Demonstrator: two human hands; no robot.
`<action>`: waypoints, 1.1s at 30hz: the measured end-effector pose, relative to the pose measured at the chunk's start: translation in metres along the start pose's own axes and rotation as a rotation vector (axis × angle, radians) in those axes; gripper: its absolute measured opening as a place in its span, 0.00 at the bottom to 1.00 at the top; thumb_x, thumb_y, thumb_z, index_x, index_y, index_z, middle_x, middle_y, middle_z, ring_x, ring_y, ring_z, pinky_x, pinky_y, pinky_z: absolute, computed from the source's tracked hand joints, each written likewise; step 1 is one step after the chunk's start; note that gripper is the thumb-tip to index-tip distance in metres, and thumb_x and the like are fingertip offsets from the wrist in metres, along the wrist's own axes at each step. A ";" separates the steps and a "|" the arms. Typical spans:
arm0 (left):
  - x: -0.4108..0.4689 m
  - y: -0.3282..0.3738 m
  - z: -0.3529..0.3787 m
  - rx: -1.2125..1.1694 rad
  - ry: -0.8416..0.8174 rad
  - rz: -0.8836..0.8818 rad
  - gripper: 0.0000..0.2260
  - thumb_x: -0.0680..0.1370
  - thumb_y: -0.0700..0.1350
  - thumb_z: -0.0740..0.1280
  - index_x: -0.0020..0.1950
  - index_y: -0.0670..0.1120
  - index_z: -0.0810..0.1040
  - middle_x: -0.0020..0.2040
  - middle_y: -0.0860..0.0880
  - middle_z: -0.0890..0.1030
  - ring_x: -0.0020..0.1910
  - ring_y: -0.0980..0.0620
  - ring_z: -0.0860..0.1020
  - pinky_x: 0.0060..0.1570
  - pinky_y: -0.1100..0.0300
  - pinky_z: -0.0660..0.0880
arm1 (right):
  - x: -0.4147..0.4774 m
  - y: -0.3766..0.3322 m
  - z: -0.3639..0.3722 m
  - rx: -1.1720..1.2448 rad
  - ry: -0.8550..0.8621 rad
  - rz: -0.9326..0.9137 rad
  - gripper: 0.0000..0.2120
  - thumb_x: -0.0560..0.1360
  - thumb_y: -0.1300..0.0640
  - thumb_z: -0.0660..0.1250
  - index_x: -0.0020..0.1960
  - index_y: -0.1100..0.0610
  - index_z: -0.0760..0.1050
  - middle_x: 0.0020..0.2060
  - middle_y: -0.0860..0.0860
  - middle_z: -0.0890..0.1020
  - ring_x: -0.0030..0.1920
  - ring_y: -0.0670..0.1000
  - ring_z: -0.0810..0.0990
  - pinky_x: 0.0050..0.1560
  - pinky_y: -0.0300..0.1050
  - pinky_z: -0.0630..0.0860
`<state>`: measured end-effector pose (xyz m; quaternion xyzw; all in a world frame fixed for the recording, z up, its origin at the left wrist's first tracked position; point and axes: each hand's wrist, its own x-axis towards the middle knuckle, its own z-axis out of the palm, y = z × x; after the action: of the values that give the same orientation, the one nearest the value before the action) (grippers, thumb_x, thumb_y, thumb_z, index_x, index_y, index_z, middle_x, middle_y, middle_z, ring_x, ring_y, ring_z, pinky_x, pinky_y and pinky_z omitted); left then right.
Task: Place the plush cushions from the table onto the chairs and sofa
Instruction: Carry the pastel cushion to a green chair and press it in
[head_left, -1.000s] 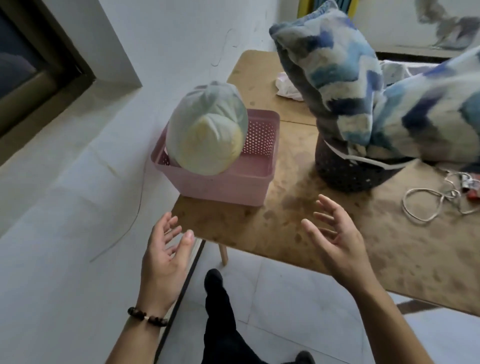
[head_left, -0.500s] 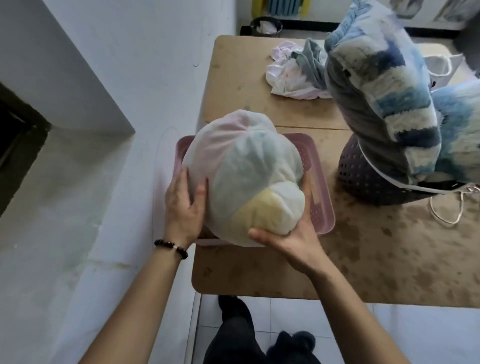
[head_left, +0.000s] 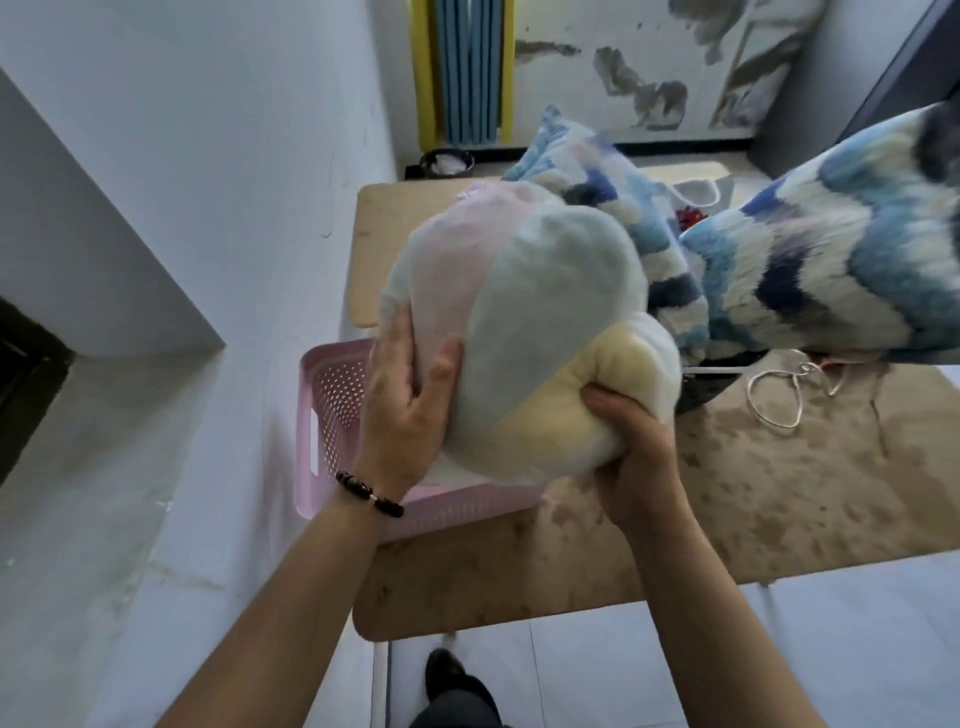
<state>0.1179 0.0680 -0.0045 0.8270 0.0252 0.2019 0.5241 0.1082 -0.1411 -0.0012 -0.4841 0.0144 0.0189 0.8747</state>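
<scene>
Now the pastel cushion (head_left: 530, 332) is up out of the pink basket (head_left: 332, 415) and hangs in the air above the near left corner of the table (head_left: 779, 493). Half a second ago it sat in that basket with the hands only closing on its sides, and a second ago both hands were spread and empty short of the table edge. So the pick-up looks done for this cushion, and I judge the carry to a seat comes next. No chair or sofa is in view.

The left hand (head_left: 410, 395) clasps the cushion's left flank, thumb across the front and fingers round the side. The right hand (head_left: 634, 447) digs curled fingers into the yellow lower part, denting the plush. The cushion sits between the hands, held close to the camera.

Two blue cushions (head_left: 831, 260) wait behind it, propped on a dark basket (head_left: 711, 387) on the table.
</scene>
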 end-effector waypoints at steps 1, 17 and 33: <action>-0.005 0.018 0.004 0.048 -0.017 0.089 0.40 0.76 0.73 0.55 0.80 0.49 0.62 0.78 0.47 0.67 0.77 0.48 0.65 0.74 0.42 0.65 | -0.009 -0.014 -0.010 0.078 0.022 0.006 0.21 0.60 0.61 0.73 0.53 0.61 0.83 0.42 0.54 0.86 0.47 0.53 0.85 0.45 0.47 0.82; -0.105 0.110 0.181 -0.389 -0.777 0.008 0.20 0.69 0.73 0.66 0.44 0.58 0.79 0.45 0.49 0.80 0.43 0.55 0.79 0.54 0.44 0.77 | -0.248 -0.079 -0.132 0.308 0.904 -0.510 0.22 0.82 0.55 0.56 0.42 0.48 0.88 0.43 0.48 0.88 0.47 0.48 0.86 0.42 0.42 0.82; -0.507 0.271 0.251 -0.537 -1.495 0.349 0.13 0.78 0.49 0.72 0.34 0.60 0.80 0.42 0.53 0.78 0.39 0.64 0.77 0.45 0.62 0.74 | -0.629 -0.024 -0.194 0.546 1.772 -1.142 0.24 0.82 0.37 0.56 0.70 0.47 0.77 0.64 0.49 0.83 0.66 0.53 0.80 0.67 0.56 0.75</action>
<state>-0.3025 -0.3971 -0.0154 0.5814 -0.5101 -0.3258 0.5437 -0.5206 -0.3304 -0.0562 -0.0506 0.4166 -0.7499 0.5114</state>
